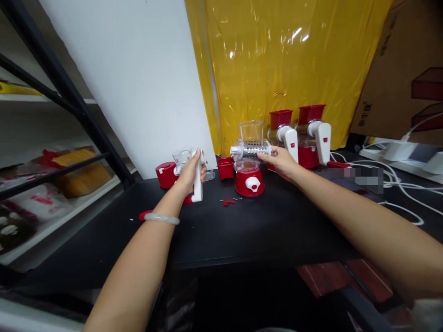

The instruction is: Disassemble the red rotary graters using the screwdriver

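Note:
My left hand (192, 174) is closed round a white crank handle (198, 186). The handle's red grip (143, 215) shows past my wrist. Beside that hand lies a red grater base (166, 174) with a clear housing, partly hidden. Between the fingertips of my right hand (282, 162) is a perforated metal grater drum (252, 148) with a pale end. It is held level in front of the clear hopper (251, 128) of a second grater, whose red base (249, 183) stands upright; I cannot tell whether they touch. A red food pusher (225, 167) is left of that base.
A small red part (228, 203) and small metal pins (236, 198) lie in front. Two assembled graters (281, 120) (313, 113) stand behind my right hand. White cables (394, 180) and a cardboard box (384, 78) are at right, a shelf rack (55, 161) at left.

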{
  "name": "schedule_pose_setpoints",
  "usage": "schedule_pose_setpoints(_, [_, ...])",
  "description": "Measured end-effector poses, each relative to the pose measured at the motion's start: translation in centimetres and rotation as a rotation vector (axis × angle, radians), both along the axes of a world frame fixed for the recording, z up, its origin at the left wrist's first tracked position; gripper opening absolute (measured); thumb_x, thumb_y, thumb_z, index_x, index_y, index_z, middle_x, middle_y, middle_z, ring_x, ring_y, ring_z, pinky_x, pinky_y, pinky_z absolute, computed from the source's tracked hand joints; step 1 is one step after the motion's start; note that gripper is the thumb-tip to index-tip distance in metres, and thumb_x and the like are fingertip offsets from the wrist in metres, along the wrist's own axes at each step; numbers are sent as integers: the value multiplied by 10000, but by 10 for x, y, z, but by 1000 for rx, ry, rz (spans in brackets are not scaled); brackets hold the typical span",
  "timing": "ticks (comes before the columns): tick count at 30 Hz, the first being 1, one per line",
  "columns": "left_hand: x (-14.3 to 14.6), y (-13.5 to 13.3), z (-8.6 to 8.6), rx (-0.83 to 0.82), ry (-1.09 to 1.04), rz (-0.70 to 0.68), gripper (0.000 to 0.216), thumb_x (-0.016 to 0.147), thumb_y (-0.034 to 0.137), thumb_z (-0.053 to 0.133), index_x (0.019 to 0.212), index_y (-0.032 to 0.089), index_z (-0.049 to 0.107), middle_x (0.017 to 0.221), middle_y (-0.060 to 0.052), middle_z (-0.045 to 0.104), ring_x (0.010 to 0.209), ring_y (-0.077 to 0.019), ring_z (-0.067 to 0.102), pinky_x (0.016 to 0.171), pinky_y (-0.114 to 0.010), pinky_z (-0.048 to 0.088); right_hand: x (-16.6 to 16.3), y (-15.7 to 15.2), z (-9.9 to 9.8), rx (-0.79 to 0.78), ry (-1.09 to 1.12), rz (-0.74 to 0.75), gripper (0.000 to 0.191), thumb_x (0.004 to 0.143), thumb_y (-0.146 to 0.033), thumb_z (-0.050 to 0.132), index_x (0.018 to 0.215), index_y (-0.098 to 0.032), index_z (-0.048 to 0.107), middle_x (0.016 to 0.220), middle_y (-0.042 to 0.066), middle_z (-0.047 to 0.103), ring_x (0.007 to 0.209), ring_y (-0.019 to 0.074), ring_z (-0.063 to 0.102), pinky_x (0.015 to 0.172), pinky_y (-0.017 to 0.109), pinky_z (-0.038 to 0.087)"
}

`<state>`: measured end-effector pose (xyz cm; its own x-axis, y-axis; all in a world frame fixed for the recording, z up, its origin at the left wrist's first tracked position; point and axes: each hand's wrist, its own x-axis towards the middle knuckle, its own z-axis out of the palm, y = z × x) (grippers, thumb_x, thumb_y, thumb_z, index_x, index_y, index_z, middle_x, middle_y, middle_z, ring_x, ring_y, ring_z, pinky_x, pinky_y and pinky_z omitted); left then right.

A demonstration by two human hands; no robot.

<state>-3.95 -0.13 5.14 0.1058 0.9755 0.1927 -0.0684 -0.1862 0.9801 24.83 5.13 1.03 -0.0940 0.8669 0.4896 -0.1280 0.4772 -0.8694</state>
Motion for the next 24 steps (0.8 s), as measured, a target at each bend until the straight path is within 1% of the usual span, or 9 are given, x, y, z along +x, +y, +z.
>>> schedule_pose_setpoints(2, [2, 2, -5, 5, 29, 23, 489, 772, 676, 632, 814, 217, 468, 495, 75, 387, 363, -64, 346, 368, -203, 276, 1, 0, 1, 0, 34, -19, 473, 593, -584, 830, 825, -191, 708, 853, 47, 738, 891, 211, 680, 894, 372, 514])
schedule_pose_setpoints(4, [3, 4, -9, 21, 83, 63, 467, 743, 602, 709, 834, 226, 447, 505, 92, 381, 368, -62, 349, 374, -198, 277, 2, 1, 2, -5, 94, -19, 468, 614, -630, 794, 756, -198, 684, 775, 34, 710, 827, 202, 670, 842, 358, 519])
schedule_pose_setpoints(8, [0, 8, -16, 59, 219, 161, 426, 679, 336, 813, 842, 222, 437, 555, 88, 434, 391, -62, 400, 403, -209, 340, 4, 2, 7, -17, 169, -23, 436, 590, -594, 800, 754, -216, 658, 746, 16, 669, 797, 200, 646, 814, 355, 515])
schedule_pose_setpoints(11, [-3, 11, -22, 42, 257, 177, 397, 664, 170, 774, 904, 217, 461, 626, 65, 498, 413, -68, 443, 419, -223, 370, 5, 1, 10, -26, 217, -61, 388, 568, -515, 808, 733, -221, 616, 740, -1, 638, 757, 181, 614, 797, 349, 506])
schedule_pose_setpoints(14, [-4, 13, -26, -18, 286, 120, 381, 646, 65, 687, 912, 217, 461, 640, 63, 502, 427, -74, 456, 429, -228, 384, 8, 0, 14, -43, 264, -91, 353, 561, -440, 805, 712, -225, 570, 703, -18, 592, 697, 158, 571, 730, 334, 495])
schedule_pose_setpoints(17, [-5, 13, -28, -57, 290, 104, 386, 622, 30, 615, 907, 224, 442, 629, 72, 482, 427, -78, 448, 431, -229, 391, 11, 0, 16, -69, 249, -129, 328, 594, -429, 781, 711, -232, 546, 673, -24, 559, 659, 153, 539, 656, 327, 484])
schedule_pose_setpoints(19, [-6, 14, -30, -79, 291, 117, 400, 616, 34, 608, 917, 230, 433, 639, 73, 482, 426, -78, 446, 430, -229, 389, 14, 1, 17, -79, 243, -162, 309, 612, -430, 772, 724, -234, 561, 671, -22, 559, 654, 154, 536, 626, 323, 480])
schedule_pose_setpoints(21, [-7, 15, -31, -97, 309, 132, 410, 618, 45, 619, 927, 233, 426, 651, 72, 486, 426, -79, 446, 430, -230, 388, 17, 4, 16, -60, 254, -210, 295, 612, -423, 777, 739, -230, 594, 683, -17, 572, 663, 155, 543, 622, 321, 484])
schedule_pose_setpoints(24, [-8, 17, -34, -109, 352, 147, 418, 629, 60, 632, 937, 232, 408, 665, 71, 487, 429, -80, 442, 427, -232, 386, 22, 10, 14, 16, 226, -309, 296, 619, -429, 788, 758, -220, 631, 727, -4, 603, 717, 167, 574, 668, 330, 509])
